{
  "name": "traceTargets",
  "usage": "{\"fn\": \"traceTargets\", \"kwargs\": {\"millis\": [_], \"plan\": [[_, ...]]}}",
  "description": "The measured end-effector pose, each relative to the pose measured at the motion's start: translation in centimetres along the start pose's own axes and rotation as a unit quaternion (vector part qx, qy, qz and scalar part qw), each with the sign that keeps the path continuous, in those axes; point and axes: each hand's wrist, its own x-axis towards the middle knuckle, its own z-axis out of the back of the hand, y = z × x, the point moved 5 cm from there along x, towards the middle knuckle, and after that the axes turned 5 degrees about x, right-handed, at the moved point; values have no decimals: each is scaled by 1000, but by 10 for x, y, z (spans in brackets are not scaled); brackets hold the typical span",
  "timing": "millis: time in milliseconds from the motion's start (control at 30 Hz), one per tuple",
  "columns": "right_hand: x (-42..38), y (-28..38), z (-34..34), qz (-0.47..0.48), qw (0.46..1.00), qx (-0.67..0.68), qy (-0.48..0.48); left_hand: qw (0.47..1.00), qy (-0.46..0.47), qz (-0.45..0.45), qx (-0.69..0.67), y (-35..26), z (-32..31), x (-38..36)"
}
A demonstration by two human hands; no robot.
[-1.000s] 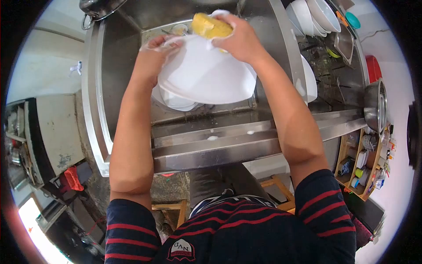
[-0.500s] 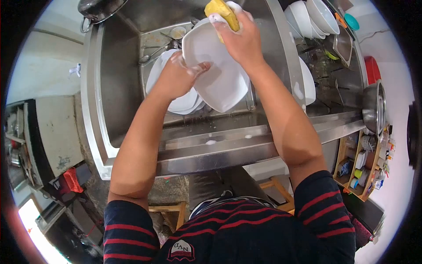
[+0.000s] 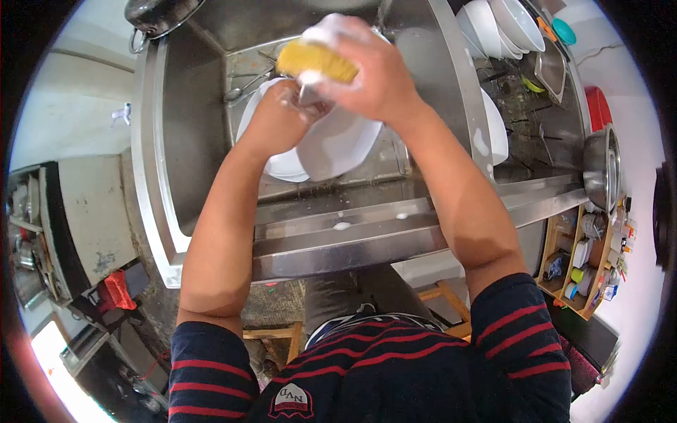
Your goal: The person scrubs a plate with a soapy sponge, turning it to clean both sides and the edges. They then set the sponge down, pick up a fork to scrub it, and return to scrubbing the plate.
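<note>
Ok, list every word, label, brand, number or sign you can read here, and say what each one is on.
"NVD": seemingly, upside down, on the red-edged shield badge of the navy, red-striped fabric shirt.
Smaller marks on the badge's red band: too small to read.
Small white-and-blue packet by the brown wooden shelf unit: any print is too small to read.
</note>
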Motion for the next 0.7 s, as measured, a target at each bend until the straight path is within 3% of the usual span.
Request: {"fn": "traceTargets", "kwargs": {"millis": [33, 67, 100, 133, 167, 200, 233, 300, 433, 500, 533, 567, 600, 633, 667, 700], "plan": [[0, -7, 3, 0, 1000, 0, -1, 991, 52, 118, -26, 6, 0, 1], [-1, -24, 7, -83, 996, 15, -16, 974, 0, 150, -171, 15, -2, -1], [-4, -41, 9, -165, 985, 29, -31, 974, 0, 150, -172, 9, 3, 0], [-4, -50, 9, -165, 985, 29, -31, 975, -41, 171, -132, 5, 14, 1], [-9, -69, 8, -308, 935, 162, -74, 974, -83, 192, -93, 3, 23, 0], [-19, -83, 2, -438, 844, 289, -114, 973, -83, 193, -92, 4, 23, -1], [-21, -85, 0, -437, 844, 290, -115, 956, -128, 223, -139, 8, 27, -2], [-20, -77, -6, -421, 726, 505, -200, 906, -217, 280, -232, 19, 31, -5], [-15, -52, -10, -355, 710, 569, -215, 880, -232, 331, -250, 45, 31, -5], [-8, -27, -3, -292, 769, 520, -231, 901, -218, 308, -216, 45, 29, -2], [-10, -21, -2, -292, 769, 520, -230, 919, -201, 286, -181, 46, 28, -1], [-10, -15, 0, -283, 820, 456, -200, 919, -202, 286, -181, 50, 26, -2], [-9, -9, 1, -273, 864, 389, -168, 944, -178, 275, -38, 50, 25, -1], [-10, -4, -2, -273, 863, 390, -169, 948, -150, 259, 106, 51, 24, 1], [-8, 4, -6, -248, 859, 411, -180, 945, -152, 288, 19, 54, 19, 2], [-7, 9, -9, -222, 854, 431, -190, 945, -151, 289, 20, 56, 17, 3]]}}
